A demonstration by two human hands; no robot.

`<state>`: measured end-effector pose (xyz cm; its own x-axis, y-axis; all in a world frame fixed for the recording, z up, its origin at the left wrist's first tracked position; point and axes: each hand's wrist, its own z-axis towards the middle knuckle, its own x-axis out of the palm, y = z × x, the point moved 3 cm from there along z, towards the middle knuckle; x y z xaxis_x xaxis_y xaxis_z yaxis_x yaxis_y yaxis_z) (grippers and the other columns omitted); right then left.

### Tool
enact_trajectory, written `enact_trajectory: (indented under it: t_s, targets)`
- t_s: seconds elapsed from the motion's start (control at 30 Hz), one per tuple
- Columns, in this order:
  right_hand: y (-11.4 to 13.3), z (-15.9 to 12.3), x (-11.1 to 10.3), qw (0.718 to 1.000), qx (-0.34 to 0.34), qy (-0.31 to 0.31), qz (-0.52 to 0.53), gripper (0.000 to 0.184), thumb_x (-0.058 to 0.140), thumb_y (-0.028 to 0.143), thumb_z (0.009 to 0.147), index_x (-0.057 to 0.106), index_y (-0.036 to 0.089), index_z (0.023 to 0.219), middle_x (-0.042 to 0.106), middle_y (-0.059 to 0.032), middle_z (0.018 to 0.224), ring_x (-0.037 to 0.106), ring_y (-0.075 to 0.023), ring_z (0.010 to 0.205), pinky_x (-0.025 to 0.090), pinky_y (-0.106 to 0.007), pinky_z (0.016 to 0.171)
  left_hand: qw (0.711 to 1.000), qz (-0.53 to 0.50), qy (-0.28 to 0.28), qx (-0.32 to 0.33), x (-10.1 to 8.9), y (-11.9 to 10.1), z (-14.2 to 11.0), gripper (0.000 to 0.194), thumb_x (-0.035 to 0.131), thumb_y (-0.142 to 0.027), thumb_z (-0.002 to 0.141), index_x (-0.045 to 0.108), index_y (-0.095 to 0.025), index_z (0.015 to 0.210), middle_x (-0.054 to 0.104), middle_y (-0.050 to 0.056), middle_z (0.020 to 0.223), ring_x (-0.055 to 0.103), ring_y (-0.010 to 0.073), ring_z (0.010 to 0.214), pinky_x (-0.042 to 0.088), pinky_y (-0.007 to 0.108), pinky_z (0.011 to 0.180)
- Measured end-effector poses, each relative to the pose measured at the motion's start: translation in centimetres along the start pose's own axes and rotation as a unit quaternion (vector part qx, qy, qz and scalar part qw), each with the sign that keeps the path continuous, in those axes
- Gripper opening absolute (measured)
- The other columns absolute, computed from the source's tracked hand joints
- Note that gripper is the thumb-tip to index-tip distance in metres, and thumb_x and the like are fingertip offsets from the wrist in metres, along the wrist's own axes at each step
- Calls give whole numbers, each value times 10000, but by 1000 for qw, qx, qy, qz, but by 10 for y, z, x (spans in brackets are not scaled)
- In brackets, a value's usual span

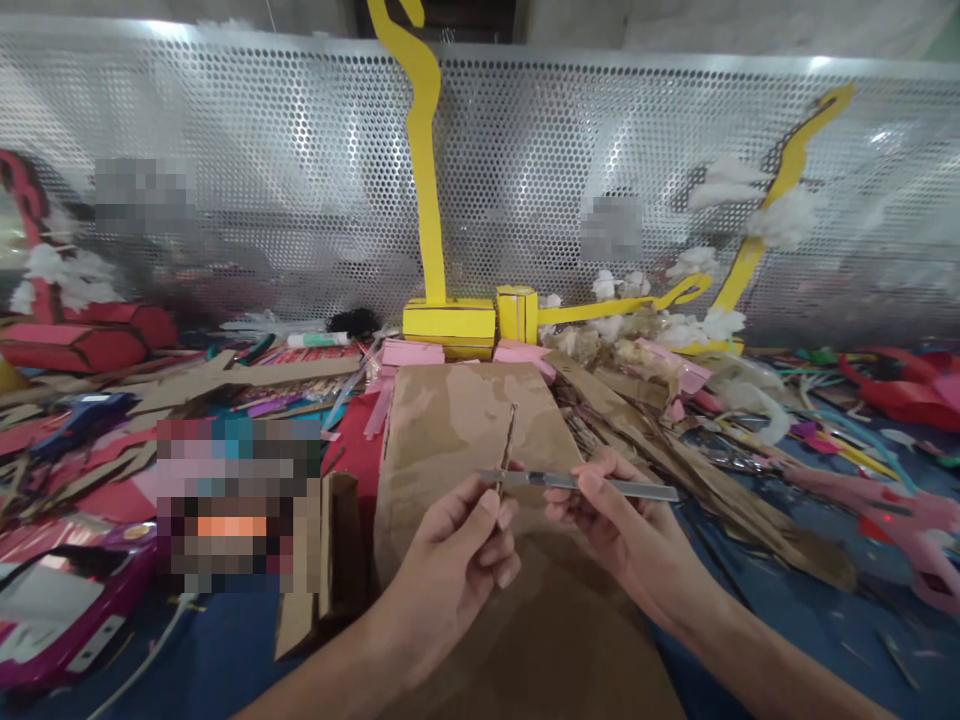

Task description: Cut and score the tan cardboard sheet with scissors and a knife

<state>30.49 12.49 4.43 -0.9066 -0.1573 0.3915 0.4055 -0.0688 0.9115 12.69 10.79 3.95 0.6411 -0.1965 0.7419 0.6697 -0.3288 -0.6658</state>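
**Strip measured against ruler, above the cardboard sheet**

Fingertips do the work here. The left hand [461,545] pinches the lower end of a thin cardboard strip [509,440] between thumb and forefinger, its grip clenched on the strip, which stands nearly upright and crosses the ruler close to that hand. The right hand [615,520] has its grip clenched on a metal ruler [577,484], held level with its far end sticking out to the right. Strip and ruler meet at about a right angle, just touching, both raised over a large brown cardboard sheet [457,420] that lies flat on the bench [787,620].

By my reading, the step in hand is lining the strip up on the ruler, to measure or mark it. The next move seems to call for steady hands and a square crossing, since the strip is slight and bends easily.

Beyond the sheet stand yellow cardboard boxes [450,325] with a tall yellow cut-out [424,170] before a perforated metal panel [225,150]. Pink scissors [900,520] lie well apart to the right among paper scraps.
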Motion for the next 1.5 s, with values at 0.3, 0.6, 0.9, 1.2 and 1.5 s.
enact_trajectory:
  t_s: [0.3,0.6,0.9,1.2,1.5]
  targets:
    - [5,3,-3,1000,-1,-12,-16,191,816,405,865,708,250,835,797,-11,807,749,-157,739,618,-278,725,999,33,-19,4,0,0,0,343,863,-402,811,641,-164,918,493,-38,780,299,40,559,329,208,548]
    - [22,8,-16,996,-52,-65,31,143,837,358,848,719,278,835,788,19,806,744,-132,755,624,-228,760,999,-27,-19,9,0,-3,1,317,842,-314,846,724,-170,1102,491,-36,786,364,39,567,365,198,545]
    - [1,-4,4,999,9,25,-21,203,810,410,869,699,247,819,782,-20,805,750,-170,737,619,-299,722,999,-34,-14,-2,-1,-1,-1,218,815,-284,868,686,-180,1009,528,-23,810,410,48,577,395,206,556]
    - [8,1,-4,1000,-16,-14,-1,185,817,401,870,716,253,824,801,-7,826,754,-133,774,598,-228,746,999,-23,9,-34,2,5,-4,356,844,-314,845,648,-196,1118,508,-46,758,382,49,565,372,209,550]
    - [12,8,-13,996,-45,-66,43,163,861,361,825,727,267,825,809,14,841,759,-122,764,621,-219,782,999,0,22,-35,3,3,-2,370,816,-334,873,671,-180,1176,468,-46,763,361,42,570,363,209,557]
